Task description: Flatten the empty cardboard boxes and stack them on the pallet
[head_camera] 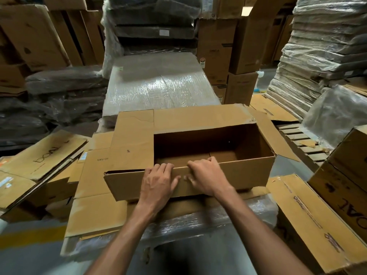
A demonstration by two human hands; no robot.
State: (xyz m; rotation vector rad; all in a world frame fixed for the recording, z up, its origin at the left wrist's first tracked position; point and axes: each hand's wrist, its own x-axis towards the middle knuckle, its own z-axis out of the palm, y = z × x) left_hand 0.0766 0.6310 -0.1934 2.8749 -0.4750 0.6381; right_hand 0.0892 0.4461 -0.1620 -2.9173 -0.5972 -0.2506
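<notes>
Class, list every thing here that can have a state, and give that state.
Brown cardboard box: upright, unflattened, top flaps open, nothing visible inside.
Left hand: grips the box's near rim.
Right hand: grips the same rim.
Flattened brown cardboard sheets: lying flat, stacked.
Plastic-wrapped cardboard stack: wrapped.
Wooden pallet: slats partly bare.

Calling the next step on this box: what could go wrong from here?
The floor of the open box looks closed, so pushing the near wall down may crumple it. The left hand and right hand curl over that wall's edge and could get pinched. The box rests on loose flattened sheets over shiny wrap and might slide.
</notes>
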